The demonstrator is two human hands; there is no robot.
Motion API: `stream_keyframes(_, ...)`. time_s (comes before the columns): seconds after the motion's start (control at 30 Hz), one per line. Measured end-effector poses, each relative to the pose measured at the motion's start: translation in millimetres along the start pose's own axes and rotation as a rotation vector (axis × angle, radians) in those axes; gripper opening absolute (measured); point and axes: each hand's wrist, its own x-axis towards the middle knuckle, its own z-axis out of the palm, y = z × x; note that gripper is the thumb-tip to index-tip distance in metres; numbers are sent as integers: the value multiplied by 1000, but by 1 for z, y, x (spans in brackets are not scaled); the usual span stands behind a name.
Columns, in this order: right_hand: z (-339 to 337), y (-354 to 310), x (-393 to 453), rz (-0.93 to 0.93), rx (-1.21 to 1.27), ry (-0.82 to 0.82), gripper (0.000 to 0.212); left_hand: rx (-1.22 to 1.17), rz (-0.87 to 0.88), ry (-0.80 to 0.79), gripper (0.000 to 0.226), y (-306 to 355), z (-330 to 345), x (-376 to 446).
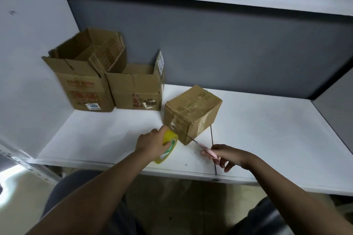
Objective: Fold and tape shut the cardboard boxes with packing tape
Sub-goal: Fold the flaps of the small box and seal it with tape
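Note:
A small closed cardboard box (193,112) with clear tape across its top and sides stands on the white shelf (267,131). My left hand (150,142) grips a yellow roll of packing tape (169,146) just in front of the box's lower left corner. A strip of tape seems to run from the roll to the box. My right hand (223,155) holds pink-handled scissors (205,149), whose blades point at the box's near bottom corner.
Two open cardboard boxes stand at the back left: a taller one (84,82) with folded cardboard inside and a shorter one (137,89) beside it. Grey panels enclose the shelf at the back and on both sides. A dark seam (213,150) crosses the shelf.

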Motion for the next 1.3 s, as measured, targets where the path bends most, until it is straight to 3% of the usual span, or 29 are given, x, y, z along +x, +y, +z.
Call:
stream_keyframes(0.3,8,-14,36,-6,162,-114,44,-94,-10,2,52,-6,1,-4)
stream_keyframes(0.83,0,-16,51,-168,111,13,31,-114,-10,18,54,-6,1,-6)
stream_keyframes(1.1,2,-13,53,-127,146,0,30,-275,1,75,58,-17,-1,-13)
stream_keyframes(1.3,3,-14,52,-123,147,-34,33,-265,16,26,58,-23,-2,-13)
